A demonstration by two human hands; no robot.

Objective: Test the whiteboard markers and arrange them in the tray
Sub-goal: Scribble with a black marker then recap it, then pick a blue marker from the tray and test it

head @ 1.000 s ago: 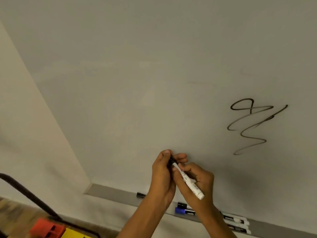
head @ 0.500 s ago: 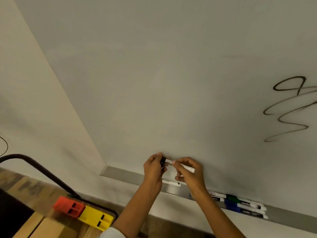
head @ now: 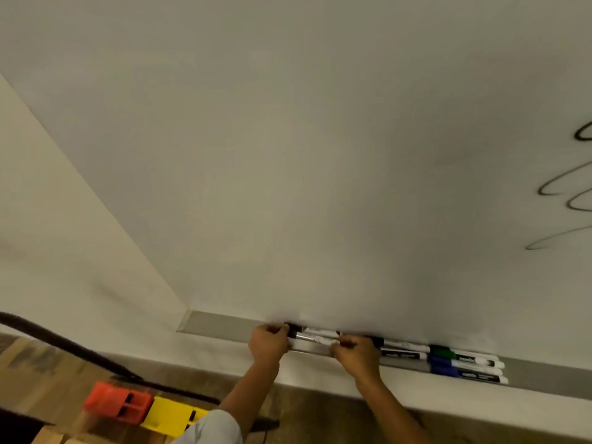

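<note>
1. A black-capped white plastic whiteboard marker [head: 309, 337] is held horizontally over the long grey metal marker tray [head: 221, 325] at the bottom edge of the white whiteboard [head: 320, 155]. It lies low at the tray, but contact with the tray cannot be confirmed.
2. The left hand [head: 268, 342] is curled round the marker's black cap end. The right hand [head: 354, 352] pinches the other end of the barrel; its fingertips are blurred.
3. A black looping scribble [head: 560, 193] is seen on the board at far right, so at least one black marker is judged as tested.
4. Further right in the tray, other markers are already laid lengthwise. A black-capped marker [head: 403, 344] sits with a second black-labelled one [head: 402, 355] below it. Past these are a green-capped marker [head: 461, 355], a blue-capped marker [head: 464, 365] and another blue one [head: 467, 376].
5. No green or blue ink is visible on the board in view, so testing of those is judged as likely still left; part of the board is out of frame.
6. Current step is judged as laying down the held marker at the left of the row. Left to do: release, align, test the remaining colours.
7. Red [head: 117, 402] and yellow [head: 173, 415] plastic blocks lie on the wooden floor below left.
</note>
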